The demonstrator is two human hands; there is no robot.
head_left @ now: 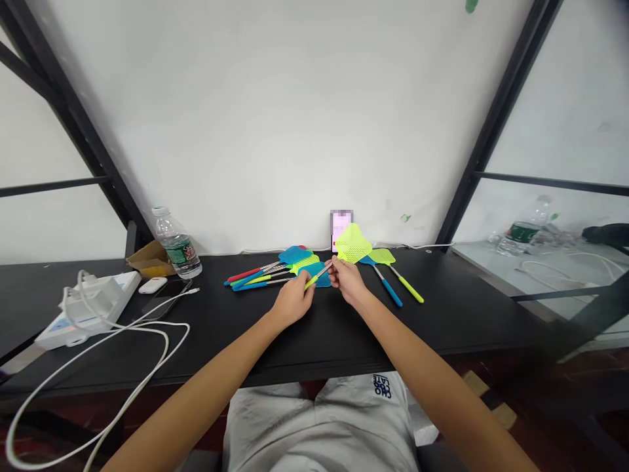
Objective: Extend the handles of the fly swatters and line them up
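Note:
Between my hands is a yellow-green fly swatter [354, 244] with a thin metal shaft, its mesh head pointing up and to the right. My left hand [293, 298] is closed around its yellow-green handle. My right hand [346, 276] pinches the shaft just below the head. Left of and behind my left hand lies a pile of fly swatters [265, 272] with blue, red and yellow-green handles. To the right of my right hand rest a blue fly swatter [390, 290] and a second yellow-green fly swatter [410, 287], side by side on the black table [442, 324].
A lit phone [339, 223] leans against the wall behind the swatter. On the left are a water bottle [181, 249], a cardboard box [147, 259], a white earbud case [152, 285], a dark phone [170, 298], a power strip [93, 314] and looped white cables [164, 341].

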